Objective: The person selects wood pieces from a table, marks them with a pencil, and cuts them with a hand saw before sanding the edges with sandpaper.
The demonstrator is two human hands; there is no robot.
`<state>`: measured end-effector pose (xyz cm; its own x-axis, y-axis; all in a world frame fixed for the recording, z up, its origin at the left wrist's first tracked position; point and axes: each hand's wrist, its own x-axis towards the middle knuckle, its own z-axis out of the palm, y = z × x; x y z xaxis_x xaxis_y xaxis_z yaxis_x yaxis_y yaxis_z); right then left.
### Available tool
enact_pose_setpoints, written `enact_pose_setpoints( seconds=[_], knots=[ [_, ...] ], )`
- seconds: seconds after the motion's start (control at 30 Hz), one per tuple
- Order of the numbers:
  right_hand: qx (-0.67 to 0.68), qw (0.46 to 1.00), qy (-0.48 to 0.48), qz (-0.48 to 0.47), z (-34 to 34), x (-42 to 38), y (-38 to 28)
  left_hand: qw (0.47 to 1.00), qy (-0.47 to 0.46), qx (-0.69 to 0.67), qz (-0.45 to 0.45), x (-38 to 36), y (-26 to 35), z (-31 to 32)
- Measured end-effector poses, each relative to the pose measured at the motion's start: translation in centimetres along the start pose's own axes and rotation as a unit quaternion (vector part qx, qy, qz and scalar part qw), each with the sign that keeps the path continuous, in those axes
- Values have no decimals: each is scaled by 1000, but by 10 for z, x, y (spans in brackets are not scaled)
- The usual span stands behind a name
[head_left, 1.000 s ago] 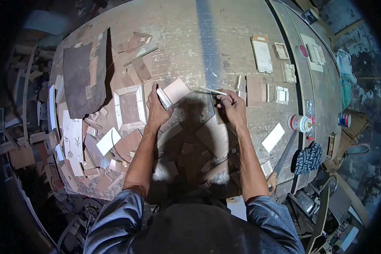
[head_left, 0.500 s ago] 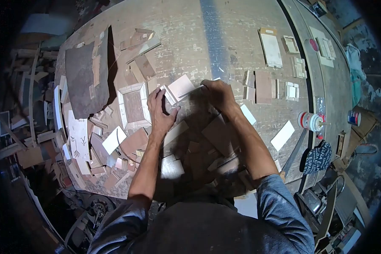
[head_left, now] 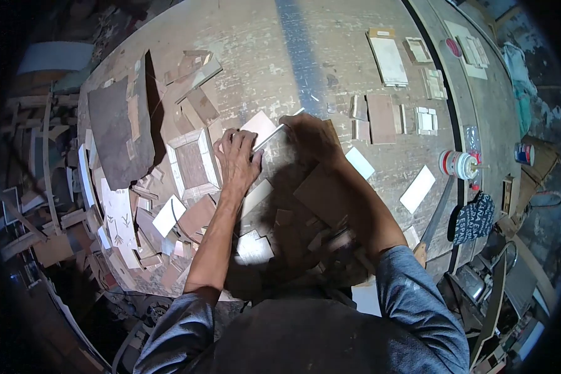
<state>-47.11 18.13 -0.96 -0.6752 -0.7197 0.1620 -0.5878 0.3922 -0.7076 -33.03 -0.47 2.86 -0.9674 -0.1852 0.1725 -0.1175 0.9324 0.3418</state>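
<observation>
A small pale wooden panel [head_left: 260,126] with a thin white edge is held up between my two hands, over the middle of the workbench. My left hand [head_left: 237,159] is closed over its left end, the fingers covering the short wooden strip there. The panel's right end is gripped by my right hand [head_left: 311,134], whose fingertips are partly in shadow. Just left of my left hand lies a square wooden frame [head_left: 172,163] with a brown centre. Under my wrists, in shadow, are brown board pieces [head_left: 318,196] and loose offcuts.
A dark sheet [head_left: 115,131] leans up at the left, near scattered wood scraps [head_left: 199,106]. At the right are a white glue tub [head_left: 458,163], a handsaw [head_left: 436,218], a patterned cloth [head_left: 472,219], a white rectangle [head_left: 417,189] and several small panel assemblies [head_left: 388,59].
My left fingers have closed down over the strip, which showed before. The panel is turned so its thin edge shows more. The whole view has shifted slightly.
</observation>
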Motion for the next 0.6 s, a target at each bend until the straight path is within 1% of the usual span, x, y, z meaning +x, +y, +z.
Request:
enact_pose_setpoints(
  seconds=[0.1,0.2,0.37,0.47,0.6],
  knots=[
    [-24,999,-39,13,6,8,9,999,-26,34,20,6,7,0],
    [-61,998,12,-23,20,8,18,998,-31,46,44,12,7,7],
    [-64,997,32,-23,25,10,17,995,-35,69,58,16,6,17],
    [-69,997,34,-26,28,11,20,996,-53,59,37,17,9,17],
    [-68,996,34,-38,30,12,24,996,-59,63,36,19,9,16]
  ],
)
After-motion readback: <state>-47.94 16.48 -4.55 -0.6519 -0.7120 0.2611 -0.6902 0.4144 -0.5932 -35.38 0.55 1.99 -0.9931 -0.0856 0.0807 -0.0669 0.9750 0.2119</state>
